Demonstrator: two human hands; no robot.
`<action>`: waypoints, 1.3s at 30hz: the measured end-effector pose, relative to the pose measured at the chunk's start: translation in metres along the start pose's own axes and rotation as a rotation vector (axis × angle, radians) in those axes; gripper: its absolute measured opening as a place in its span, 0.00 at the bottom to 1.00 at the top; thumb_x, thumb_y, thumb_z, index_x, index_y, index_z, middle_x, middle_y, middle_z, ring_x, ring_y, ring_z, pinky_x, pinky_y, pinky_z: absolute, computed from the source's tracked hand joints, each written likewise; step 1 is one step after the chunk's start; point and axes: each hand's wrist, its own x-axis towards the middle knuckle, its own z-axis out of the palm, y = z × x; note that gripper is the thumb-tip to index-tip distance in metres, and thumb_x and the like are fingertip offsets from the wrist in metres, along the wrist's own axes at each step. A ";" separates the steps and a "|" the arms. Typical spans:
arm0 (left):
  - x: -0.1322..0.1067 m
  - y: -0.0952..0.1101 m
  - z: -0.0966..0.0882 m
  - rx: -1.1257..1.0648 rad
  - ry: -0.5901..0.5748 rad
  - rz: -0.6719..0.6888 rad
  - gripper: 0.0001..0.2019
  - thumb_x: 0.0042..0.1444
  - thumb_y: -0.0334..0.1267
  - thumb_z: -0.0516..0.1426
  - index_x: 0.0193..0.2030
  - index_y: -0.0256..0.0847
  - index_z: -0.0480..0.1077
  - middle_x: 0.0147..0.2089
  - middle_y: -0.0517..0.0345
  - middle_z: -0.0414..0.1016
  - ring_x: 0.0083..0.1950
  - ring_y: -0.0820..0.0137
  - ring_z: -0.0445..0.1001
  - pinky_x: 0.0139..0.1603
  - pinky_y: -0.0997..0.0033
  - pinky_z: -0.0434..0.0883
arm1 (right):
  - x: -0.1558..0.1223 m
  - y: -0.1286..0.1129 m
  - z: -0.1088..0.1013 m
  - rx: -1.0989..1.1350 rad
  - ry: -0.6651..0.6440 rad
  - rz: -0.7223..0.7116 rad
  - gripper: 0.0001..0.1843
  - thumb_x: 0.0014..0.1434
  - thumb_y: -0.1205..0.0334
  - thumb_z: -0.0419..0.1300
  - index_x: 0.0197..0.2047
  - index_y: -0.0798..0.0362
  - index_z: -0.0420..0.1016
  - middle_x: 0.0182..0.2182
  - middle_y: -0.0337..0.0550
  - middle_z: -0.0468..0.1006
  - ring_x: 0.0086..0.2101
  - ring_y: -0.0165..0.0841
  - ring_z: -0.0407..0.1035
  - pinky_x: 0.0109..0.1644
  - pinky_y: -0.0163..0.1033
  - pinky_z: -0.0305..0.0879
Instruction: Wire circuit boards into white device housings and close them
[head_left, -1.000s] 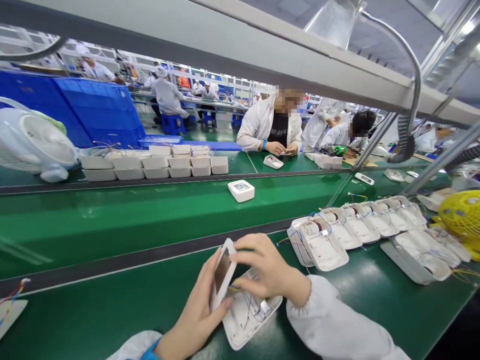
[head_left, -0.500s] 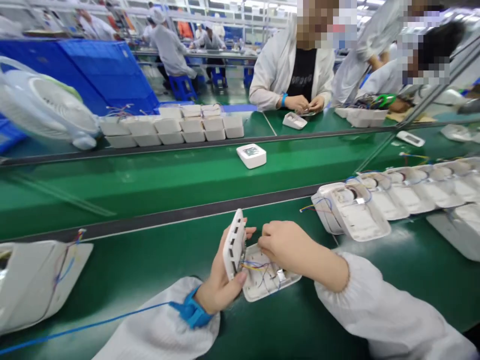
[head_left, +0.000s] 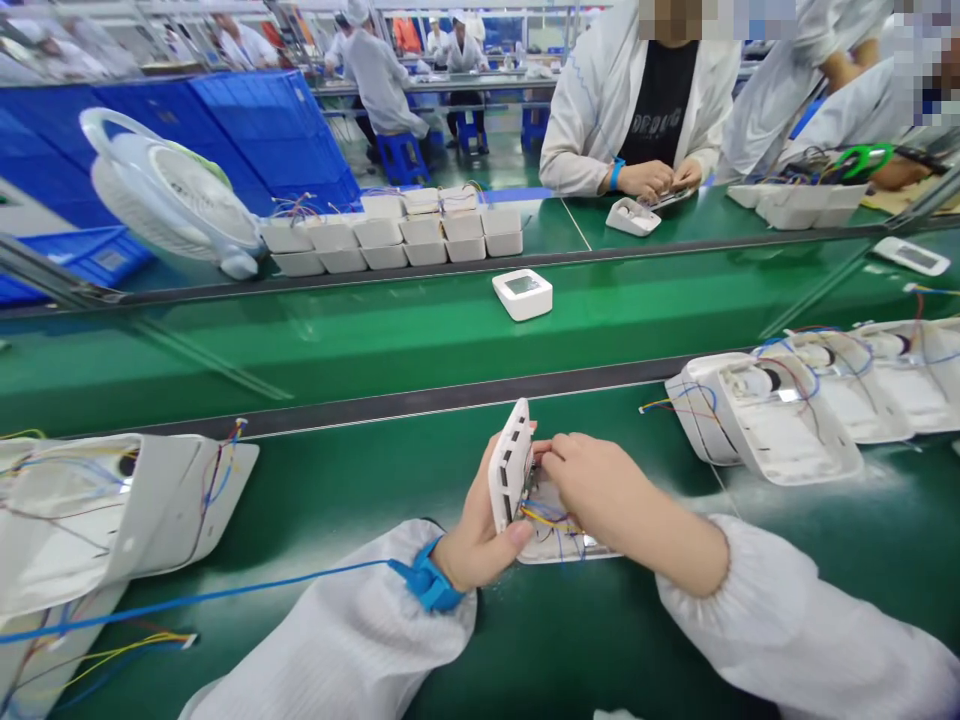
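My left hand point(head_left: 480, 535) is closed around a white plastic cover point(head_left: 511, 468), held upright with a row of dark slots along its outer side. Coloured wires point(head_left: 546, 515) run from the cover's inner side to a white housing half point(head_left: 559, 545), which lies open on the bench just right of it. My right hand point(head_left: 589, 478) is closed in a pinch against the inner face of the cover, above the housing half. What its fingertips hold is hidden. A blue wrist strap point(head_left: 429, 577) with a cord is on my left wrist.
Open white housings with wires point(head_left: 787, 410) stand in a row at right; more housings point(head_left: 161, 510) lie at left. A finished-looking white device with a screen point(head_left: 525, 295) rests on the green belt point(head_left: 375, 350). Across it are stacked white shells point(head_left: 405, 235), a fan point(head_left: 180, 190) and a co-worker point(head_left: 637, 110).
The view has swung to the left, so more of the left housings show. My right hand has moved from over the housing half to the inner face of the upright cover.
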 end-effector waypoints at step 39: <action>-0.003 -0.001 -0.002 -0.022 0.038 -0.058 0.29 0.60 0.51 0.57 0.65 0.42 0.63 0.70 0.45 0.59 0.70 0.47 0.59 0.69 0.43 0.56 | -0.001 0.019 0.023 0.281 0.355 -0.131 0.09 0.65 0.68 0.55 0.41 0.53 0.77 0.38 0.43 0.79 0.39 0.33 0.70 0.42 0.38 0.64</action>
